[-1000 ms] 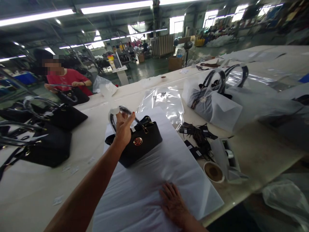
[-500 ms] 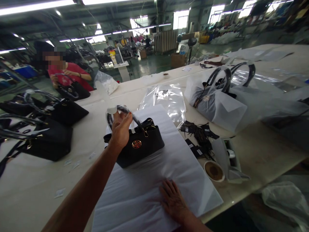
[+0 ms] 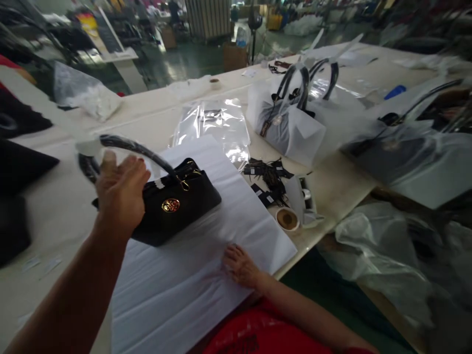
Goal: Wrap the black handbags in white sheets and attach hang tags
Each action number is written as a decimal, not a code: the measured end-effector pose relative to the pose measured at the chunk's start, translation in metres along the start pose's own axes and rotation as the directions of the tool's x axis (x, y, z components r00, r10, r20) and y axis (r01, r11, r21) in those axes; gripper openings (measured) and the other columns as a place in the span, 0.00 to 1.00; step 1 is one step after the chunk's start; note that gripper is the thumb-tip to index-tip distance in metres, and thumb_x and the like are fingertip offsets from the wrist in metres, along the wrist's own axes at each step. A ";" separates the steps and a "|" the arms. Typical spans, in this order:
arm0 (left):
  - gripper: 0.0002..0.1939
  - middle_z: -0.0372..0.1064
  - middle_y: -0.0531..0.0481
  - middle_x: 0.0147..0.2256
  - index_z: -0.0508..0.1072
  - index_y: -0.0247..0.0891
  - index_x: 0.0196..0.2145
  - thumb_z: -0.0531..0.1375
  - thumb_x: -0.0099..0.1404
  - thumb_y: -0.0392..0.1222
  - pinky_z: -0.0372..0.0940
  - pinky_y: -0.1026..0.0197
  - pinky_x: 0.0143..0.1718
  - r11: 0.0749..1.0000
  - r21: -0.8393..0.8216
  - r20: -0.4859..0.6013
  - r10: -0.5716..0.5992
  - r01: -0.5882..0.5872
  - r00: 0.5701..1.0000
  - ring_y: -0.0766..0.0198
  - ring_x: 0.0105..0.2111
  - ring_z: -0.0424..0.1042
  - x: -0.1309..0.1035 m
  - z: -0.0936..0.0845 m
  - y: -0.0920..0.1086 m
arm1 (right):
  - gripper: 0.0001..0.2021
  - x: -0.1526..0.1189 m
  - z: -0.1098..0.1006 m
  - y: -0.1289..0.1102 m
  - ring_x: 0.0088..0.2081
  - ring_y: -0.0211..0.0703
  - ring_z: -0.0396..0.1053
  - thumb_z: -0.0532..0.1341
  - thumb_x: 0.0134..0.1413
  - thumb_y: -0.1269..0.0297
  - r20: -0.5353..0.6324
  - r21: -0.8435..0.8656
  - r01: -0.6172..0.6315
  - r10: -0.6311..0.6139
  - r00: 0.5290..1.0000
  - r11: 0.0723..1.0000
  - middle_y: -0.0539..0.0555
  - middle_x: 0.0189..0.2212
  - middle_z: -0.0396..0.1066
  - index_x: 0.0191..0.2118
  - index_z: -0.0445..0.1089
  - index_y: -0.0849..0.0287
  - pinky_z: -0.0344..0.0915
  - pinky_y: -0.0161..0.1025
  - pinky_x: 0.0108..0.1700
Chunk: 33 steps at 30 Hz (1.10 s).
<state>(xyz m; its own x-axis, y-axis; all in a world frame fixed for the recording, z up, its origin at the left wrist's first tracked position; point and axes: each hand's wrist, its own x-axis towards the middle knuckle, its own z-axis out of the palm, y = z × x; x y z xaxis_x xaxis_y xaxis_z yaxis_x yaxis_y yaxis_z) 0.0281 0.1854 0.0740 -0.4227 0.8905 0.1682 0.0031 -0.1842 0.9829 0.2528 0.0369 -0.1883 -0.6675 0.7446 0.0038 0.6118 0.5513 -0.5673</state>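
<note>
A black handbag (image 3: 184, 211) with a round gold emblem stands on a stack of white paper sheets (image 3: 177, 290). Its handles (image 3: 138, 150) are wrapped in clear film. My left hand (image 3: 120, 191) is raised in front of the bag's left end, beside the handles; its fingers look stretched and apart, somewhat smeared by motion. Whether it still touches a handle is hard to see. On the paper near the front edge rests my right hand (image 3: 239, 265), fingers slightly bent, palm down, with nothing visible in it.
Black hang tags (image 3: 267, 172), a tape roll (image 3: 287, 219) and a small box (image 3: 308, 196) lie right of the paper. Clear plastic bags (image 3: 210, 120) are behind it. Wrapped handbags (image 3: 280, 123) stand at the right, other black bags (image 3: 22, 164) at the left.
The view has turned down and to the right. My left hand's fingers have loosened from around the handles, and the near handle has tipped over. My right hand's fingers have drawn closer together.
</note>
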 end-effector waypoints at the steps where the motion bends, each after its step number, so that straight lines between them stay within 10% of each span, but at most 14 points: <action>1: 0.25 0.69 0.58 0.45 0.64 0.48 0.48 0.65 0.53 0.46 0.60 0.50 0.52 0.994 0.106 -0.016 0.004 -0.002 1.000 0.63 0.49 0.67 -0.012 -0.004 -0.009 | 0.21 -0.005 -0.009 0.002 0.60 0.50 0.54 0.57 0.56 0.61 -0.009 0.015 -0.003 0.004 1.000 1.000 0.62 0.55 0.62 0.54 0.63 0.63 0.51 0.50 0.61; 4: 0.37 0.61 0.44 0.55 0.57 0.43 0.57 0.64 0.52 0.52 0.62 0.43 0.53 0.877 0.450 0.248 0.055 -0.165 0.967 0.51 0.53 0.64 -0.070 -0.027 -0.051 | 0.22 -0.038 -0.046 0.014 0.59 0.49 0.54 0.56 0.56 0.60 -0.052 0.010 -0.009 0.010 0.999 1.000 0.61 0.53 0.64 0.55 0.62 0.62 0.48 0.52 0.62; 7: 0.33 0.60 0.38 0.56 0.56 0.40 0.59 0.58 0.59 0.53 0.62 0.42 0.52 0.675 0.604 0.614 -0.057 -0.423 0.787 0.48 0.54 0.62 -0.147 -0.056 -0.110 | 0.30 -0.086 -0.087 0.037 0.62 0.54 0.47 0.62 0.49 0.55 -0.001 -0.083 0.008 -0.008 1.000 0.996 0.60 0.56 0.60 0.58 0.58 0.58 0.38 0.59 0.63; 9: 0.33 0.59 0.36 0.56 0.50 0.40 0.61 0.56 0.62 0.51 0.64 0.44 0.51 0.592 0.604 0.707 -0.087 -0.534 0.702 0.48 0.55 0.60 -0.195 -0.071 -0.147 | 0.32 -0.112 -0.106 0.056 0.63 0.57 0.44 0.63 0.47 0.61 0.036 -0.191 -0.013 0.021 0.999 0.981 0.61 0.59 0.56 0.59 0.57 0.57 0.35 0.62 0.62; 13: 0.34 0.58 0.35 0.57 0.44 0.38 0.63 0.53 0.64 0.47 0.65 0.47 0.50 0.540 0.620 0.726 -0.121 -0.569 0.676 0.49 0.56 0.59 -0.256 -0.080 -0.186 | 0.16 -0.127 -0.113 0.093 0.60 0.52 0.52 0.54 0.54 0.74 -0.019 -0.367 -0.100 0.100 0.995 0.925 0.58 0.52 0.65 0.47 0.69 0.55 0.44 0.62 0.60; 21: 0.32 0.55 0.37 0.58 0.51 0.36 0.61 0.54 0.61 0.41 0.61 0.48 0.54 0.483 0.630 0.763 -0.236 -0.609 0.602 0.50 0.59 0.55 -0.271 -0.069 -0.187 | 0.12 -0.118 -0.123 0.107 0.51 0.47 0.62 0.49 0.59 0.71 -0.072 -0.283 -0.153 0.138 0.988 0.947 0.57 0.44 0.69 0.39 0.70 0.57 0.58 0.52 0.54; 30: 0.20 0.68 0.40 0.47 0.70 0.41 0.49 0.57 0.59 0.47 0.67 0.50 0.44 0.283 0.719 0.688 -0.157 -0.635 0.708 0.51 0.47 0.67 -0.267 -0.070 -0.214 | 0.11 -0.089 -0.089 0.084 0.45 0.48 0.62 0.52 0.59 0.65 -0.045 -0.309 -0.175 0.169 0.985 0.935 0.57 0.42 0.67 0.44 0.68 0.57 0.59 0.46 0.47; 33: 0.18 0.70 0.43 0.44 0.70 0.43 0.49 0.56 0.61 0.47 0.68 0.54 0.43 0.292 0.610 0.779 -0.053 -0.737 0.624 0.54 0.45 0.69 -0.266 -0.054 -0.230 | 0.12 -0.060 -0.077 0.072 0.42 0.48 0.63 0.53 0.58 0.66 -0.064 -0.349 -0.223 0.214 0.975 0.910 0.57 0.40 0.68 0.46 0.67 0.56 0.61 0.47 0.43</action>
<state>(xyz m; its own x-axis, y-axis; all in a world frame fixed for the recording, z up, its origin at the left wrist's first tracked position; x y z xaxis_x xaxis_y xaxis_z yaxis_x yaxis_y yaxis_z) 0.0909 -0.0316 -0.2010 0.4421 0.8900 0.1116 0.8650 -0.4560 0.2093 0.3702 0.0609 -0.1660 -0.4923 0.8680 -0.0652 0.8539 0.4670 -0.2299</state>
